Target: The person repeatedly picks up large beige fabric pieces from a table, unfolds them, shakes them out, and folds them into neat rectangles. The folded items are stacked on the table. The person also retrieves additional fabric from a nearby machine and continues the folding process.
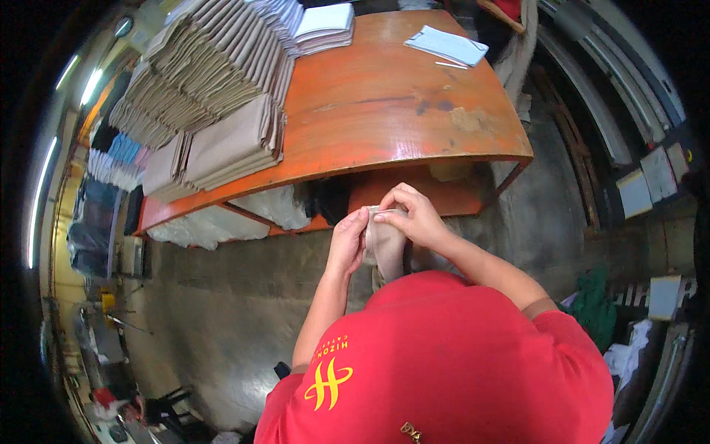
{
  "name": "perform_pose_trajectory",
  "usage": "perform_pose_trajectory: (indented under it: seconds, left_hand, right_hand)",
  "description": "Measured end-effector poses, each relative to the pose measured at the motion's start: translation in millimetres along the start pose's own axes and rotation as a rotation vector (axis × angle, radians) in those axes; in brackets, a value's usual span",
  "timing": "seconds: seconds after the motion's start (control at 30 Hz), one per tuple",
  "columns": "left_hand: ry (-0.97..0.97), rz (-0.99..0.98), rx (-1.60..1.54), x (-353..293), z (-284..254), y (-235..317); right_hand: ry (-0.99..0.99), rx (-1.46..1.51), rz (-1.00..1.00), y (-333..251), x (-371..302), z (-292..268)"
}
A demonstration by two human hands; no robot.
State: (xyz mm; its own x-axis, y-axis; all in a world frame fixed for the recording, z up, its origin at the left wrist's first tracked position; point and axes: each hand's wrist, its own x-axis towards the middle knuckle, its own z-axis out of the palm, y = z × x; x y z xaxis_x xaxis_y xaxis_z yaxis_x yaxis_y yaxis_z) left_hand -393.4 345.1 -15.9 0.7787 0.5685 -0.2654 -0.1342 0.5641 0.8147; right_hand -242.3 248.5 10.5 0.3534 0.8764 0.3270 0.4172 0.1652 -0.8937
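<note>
White and blue folded textiles [122,152] are piled at the far left, beneath a lit tube lamp [92,86]. Next to them, tall rows of beige folded cloths [203,78] are stacked on the left end of an orange table [355,111], and a smaller white stack [324,28] is set just beside them at the far edge. Under the tabletop, clear plastic bundles [214,226] are kept close to the concrete floor [222,318].

Near the middle, in front of the table's near edge, the left hand [349,238] is nearly closed, its thumb and fingers pressed on the upper left edge of a beige cloth [387,244]. The cloth is held between the two hands, hanging down from the fingertips in front of the red shirt [444,348]. Its upper right edge is pinched by the right hand [416,216], whose thumb is laid across the near face while the fingers are curled over the top.

Farther right, a pale flat sheet [447,46] is left on the table. Green fabric [592,311] is heaped low at the right.
</note>
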Motion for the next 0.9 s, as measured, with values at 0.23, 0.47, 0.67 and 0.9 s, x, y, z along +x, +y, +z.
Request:
perform_pose_trajectory:
  seconds: [0.23,0.47,0.67,0.9]
  left_hand:
    - [0.026,-0.020,0.423,-10,25,3]
    - [0.157,0.092,0.536,-15,33,27]
    - [0.287,0.485,0.558,-28,36,95]
    - [0.614,0.875,0.560,-49,44,262]
  right_hand:
    - [-0.048,0.178,0.169,26,-10,-7]
    - [-0.310,0.539,0.134,50,-10,0]
    - [-0.441,0.143,-0.049,62,-3,-9]
    - [-0.281,0.161,-0.104,91,0,-24]
